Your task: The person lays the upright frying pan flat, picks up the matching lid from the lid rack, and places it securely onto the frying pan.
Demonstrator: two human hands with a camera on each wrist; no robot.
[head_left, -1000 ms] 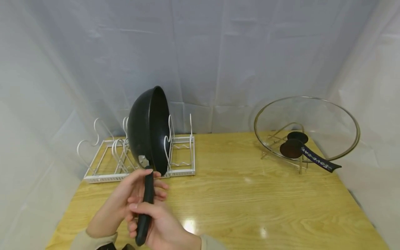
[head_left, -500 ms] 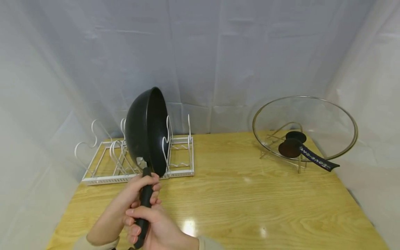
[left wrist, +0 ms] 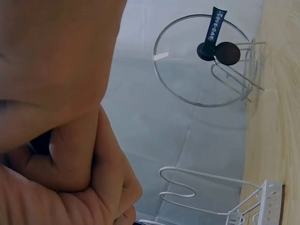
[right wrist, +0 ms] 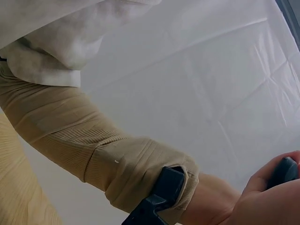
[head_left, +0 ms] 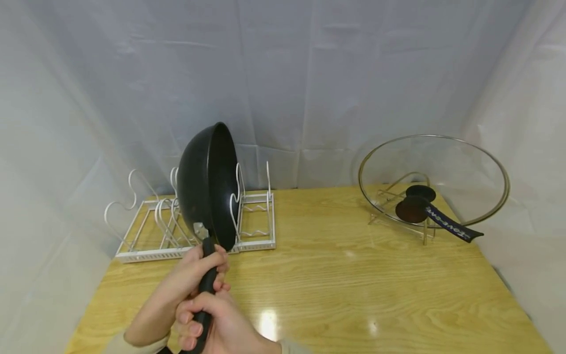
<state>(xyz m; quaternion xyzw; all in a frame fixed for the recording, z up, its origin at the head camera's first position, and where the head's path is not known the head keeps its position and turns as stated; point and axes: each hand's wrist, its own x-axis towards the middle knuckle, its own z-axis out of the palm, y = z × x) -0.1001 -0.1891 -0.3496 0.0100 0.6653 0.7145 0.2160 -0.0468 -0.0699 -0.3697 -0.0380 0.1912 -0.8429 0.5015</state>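
Observation:
A black wok [head_left: 194, 177] stands on its side in the white wire rack [head_left: 256, 243], its hollow facing right and its handle pointing toward me. My left hand [head_left: 196, 270] grips the black handle [head_left: 208, 282] near the metal joint, thumb laid across the top. Just behind it, my right hand [head_left: 225, 319] holds the handle's lower end with curled fingers. The two hands sit close together. In the left wrist view, folded fingers [left wrist: 108, 159] fill the left side and mostly hide the handle. The handle's end [right wrist: 283, 172] peeks out of a grip in the right wrist view.
A glass lid [head_left: 464, 172] with a dark knob and a lettered strap leans on a thin metal stand [head_left: 424, 233] at the right of the wooden table [head_left: 353, 285]. More rack dividers [head_left: 132, 196] rise left of the wok. Pale sheeting [head_left: 283, 88] hangs behind.
The left hand's fingers have closed more fully round the handle, its thumb now lying across it. The wok and handle have shifted slightly left in the head view. The lid stays in place.

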